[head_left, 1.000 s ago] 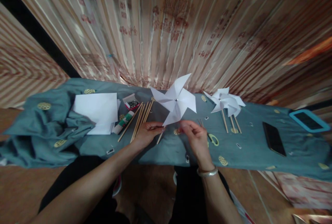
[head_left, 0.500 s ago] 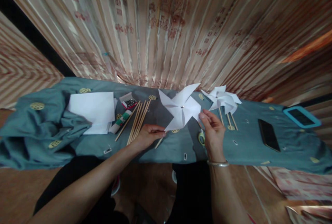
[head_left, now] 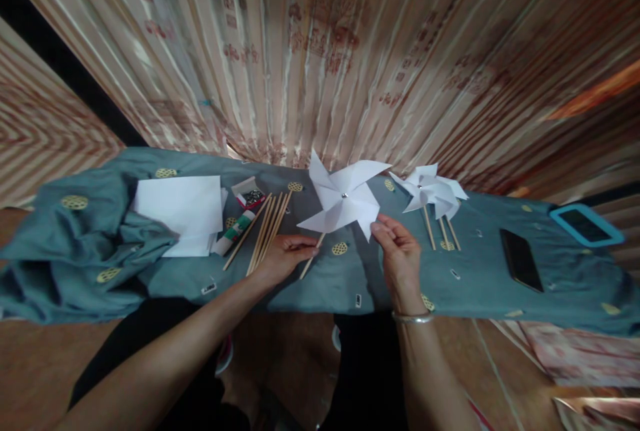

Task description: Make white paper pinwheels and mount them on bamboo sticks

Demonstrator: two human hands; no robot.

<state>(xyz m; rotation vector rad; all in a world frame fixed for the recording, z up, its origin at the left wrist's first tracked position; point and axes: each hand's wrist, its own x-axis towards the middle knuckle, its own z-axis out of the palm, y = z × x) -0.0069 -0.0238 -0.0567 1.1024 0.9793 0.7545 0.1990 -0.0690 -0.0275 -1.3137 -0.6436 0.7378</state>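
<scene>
A white paper pinwheel (head_left: 343, 194) with a pin at its centre is held up over the middle of the cloth. My left hand (head_left: 290, 254) is closed, thumb and fingers gripping its wooden stick (head_left: 311, 261) below the blades. At the lower right blade, the fingers of my right hand (head_left: 399, 254) are pinched on the paper edge. Just left of my left hand lie several loose wooden sticks (head_left: 267, 228). Finished-looking pinwheels (head_left: 430, 190) on sticks lie overlapped, up and to the right of my right hand.
White paper sheets (head_left: 180, 208) are stacked at the left, near a green-and-white tube (head_left: 237, 231) and a small open box of pins (head_left: 249, 192). Rightward lie a dark phone (head_left: 520, 259) and a blue-framed tablet (head_left: 586, 224). A patterned curtain (head_left: 325, 71) hangs behind the cloth-covered table (head_left: 475, 284).
The pinwheel's blades have turned, and its stick now shows at my left fingers. My right hand has shifted slightly left, and the scissors beside it have gone out of sight.
</scene>
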